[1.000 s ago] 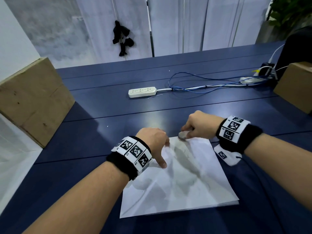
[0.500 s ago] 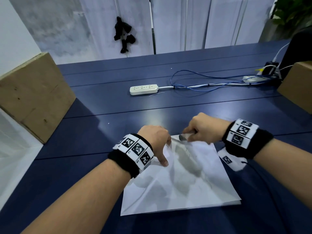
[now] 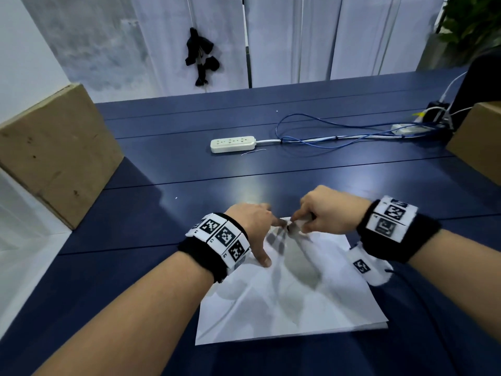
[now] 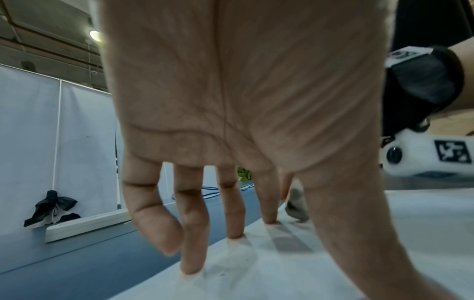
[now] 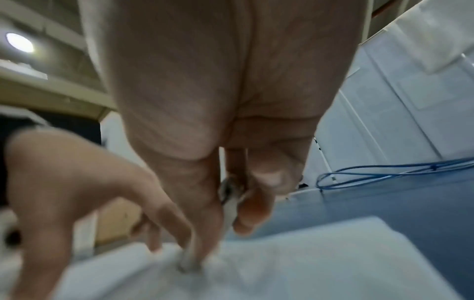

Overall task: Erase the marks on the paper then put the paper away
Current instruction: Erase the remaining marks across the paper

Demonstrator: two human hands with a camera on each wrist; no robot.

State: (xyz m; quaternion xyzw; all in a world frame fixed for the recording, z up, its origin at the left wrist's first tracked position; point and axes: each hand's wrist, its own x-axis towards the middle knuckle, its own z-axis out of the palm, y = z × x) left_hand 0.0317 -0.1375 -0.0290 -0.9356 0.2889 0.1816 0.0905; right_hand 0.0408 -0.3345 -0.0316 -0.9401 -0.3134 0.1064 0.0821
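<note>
A white sheet of paper [image 3: 295,299] lies on the dark blue table [image 3: 168,223], close in front of me. My left hand [image 3: 257,229] presses the paper's far left part [image 4: 256,270] with straight, spread fingertips [image 4: 191,266]. My right hand [image 3: 322,213] pinches a small grey eraser [image 3: 294,225] between thumb and fingers, its tip on the paper near the far edge, right beside my left index finger. The eraser [image 5: 229,200] shows between the right thumb and fingers, and as a grey lump [image 4: 297,205] behind the left thumb. Any marks are too faint to make out.
A white power strip [image 3: 233,144] with blue and white cables [image 3: 339,134] lies further back on the table. Cardboard boxes stand at the left [image 3: 57,150] and right [image 3: 479,142] edges. White curtains hang behind the table.
My right hand has slid the eraser leftward along the paper's far edge, closer to my left fingers. The left hand keeps pressing the paper in the same spot.
</note>
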